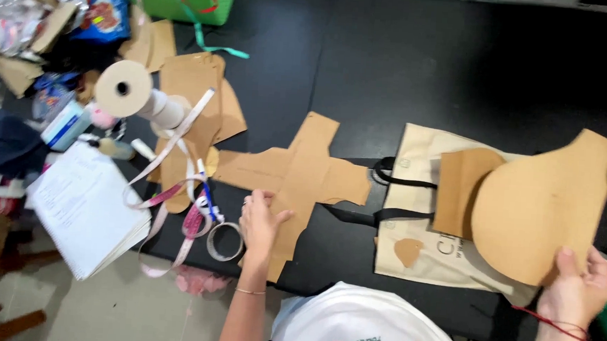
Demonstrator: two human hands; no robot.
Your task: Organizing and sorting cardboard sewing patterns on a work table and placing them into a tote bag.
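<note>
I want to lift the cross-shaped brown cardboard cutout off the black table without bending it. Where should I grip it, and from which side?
Probably pinch the cross-shaped brown cardboard cutout at its near arm, coming from the table's front edge: that arm overhangs the edge, where the left hand already rests. It lies flat, so elsewhere fingers cannot get under.

The person stands at a black bench (408, 71). The left hand (262, 220) lies flat on a brown cross-shaped card piece (303, 177). The right hand (577, 289) holds the bottom edge of a big round card piece (540, 206), lifted over a cream cloth bag (417, 258) with black straps (385, 214). A smaller brown card piece (460, 187) sits just behind the round one. Near the left hand lie a clear tape ring (225, 241), a pink measuring tape (175, 198) and a white notebook (83, 206). A spool (126, 89) and a green basket (180, 1) sit farther back.
</note>
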